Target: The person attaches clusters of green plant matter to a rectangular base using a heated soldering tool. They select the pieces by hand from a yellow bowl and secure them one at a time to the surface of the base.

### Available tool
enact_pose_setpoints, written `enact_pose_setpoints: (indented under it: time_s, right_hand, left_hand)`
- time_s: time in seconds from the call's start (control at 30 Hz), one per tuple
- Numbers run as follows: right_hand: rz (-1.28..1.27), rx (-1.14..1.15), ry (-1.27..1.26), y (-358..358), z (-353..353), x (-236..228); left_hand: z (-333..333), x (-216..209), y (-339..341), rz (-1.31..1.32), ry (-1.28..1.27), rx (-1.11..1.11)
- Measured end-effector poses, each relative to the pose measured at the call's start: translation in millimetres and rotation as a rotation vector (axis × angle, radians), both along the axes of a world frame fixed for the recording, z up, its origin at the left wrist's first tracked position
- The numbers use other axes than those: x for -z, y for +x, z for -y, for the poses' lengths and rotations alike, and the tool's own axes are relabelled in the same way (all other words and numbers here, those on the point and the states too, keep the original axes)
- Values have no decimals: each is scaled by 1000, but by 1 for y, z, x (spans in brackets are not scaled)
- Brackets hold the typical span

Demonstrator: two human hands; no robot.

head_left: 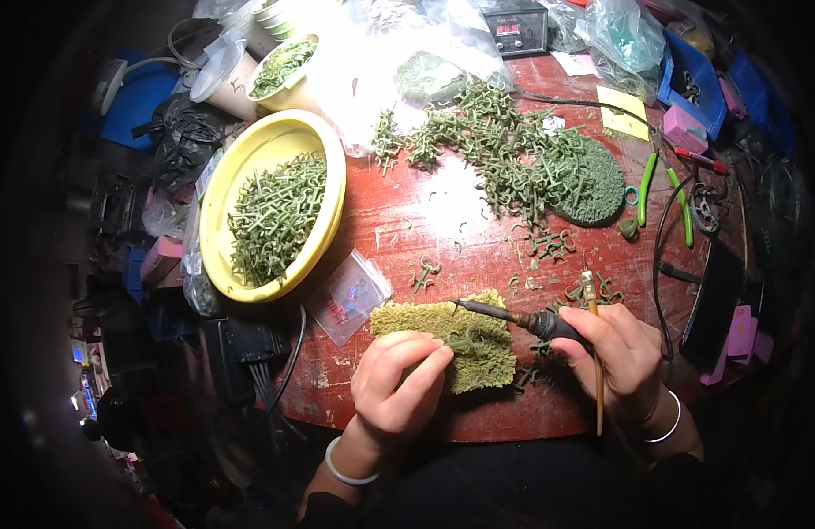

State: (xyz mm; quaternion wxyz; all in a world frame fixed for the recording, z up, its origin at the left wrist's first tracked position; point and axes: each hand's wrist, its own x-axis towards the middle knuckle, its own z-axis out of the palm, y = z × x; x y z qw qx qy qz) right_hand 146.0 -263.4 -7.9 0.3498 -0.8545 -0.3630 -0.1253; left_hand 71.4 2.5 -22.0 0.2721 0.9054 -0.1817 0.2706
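A rough yellow-green pad (pixel 416 316) lies near the table's front edge. My left hand (pixel 397 379) is closed in a pinch at its near side, thumb and forefinger on a small green branched piece (pixel 467 344) resting on the pad. In my right hand (pixel 626 353) is a soldering-iron-like hot pen (pixel 527 320), its dark tip pointing left above the pad's far edge. The same hand also holds a thin wooden-handled tool (pixel 599 397), upright between the fingers. Several green pieces (pixel 535 366) lie beside the pad, partly under the right hand.
A yellow basin (pixel 337 189) full of green pieces stands at left. More lie in a heap (pixel 504 145) beside a round green pad (pixel 606 189). At right are green-handled pliers (pixel 647 189), cables and blue bins (pixel 690 84). A display box (pixel 513 31) sits at the back.
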Motion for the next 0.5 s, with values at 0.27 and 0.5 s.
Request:
enact_pose_setpoints:
  time_s: [0.27,0.5]
  right_hand:
    - [-22,18,1,1,0,-5]
    - [-19,28,7,2,2,-3]
  left_hand:
    - [-1,0,0,-12,30,3]
    - [1,-4,-4,-29,-82,-1]
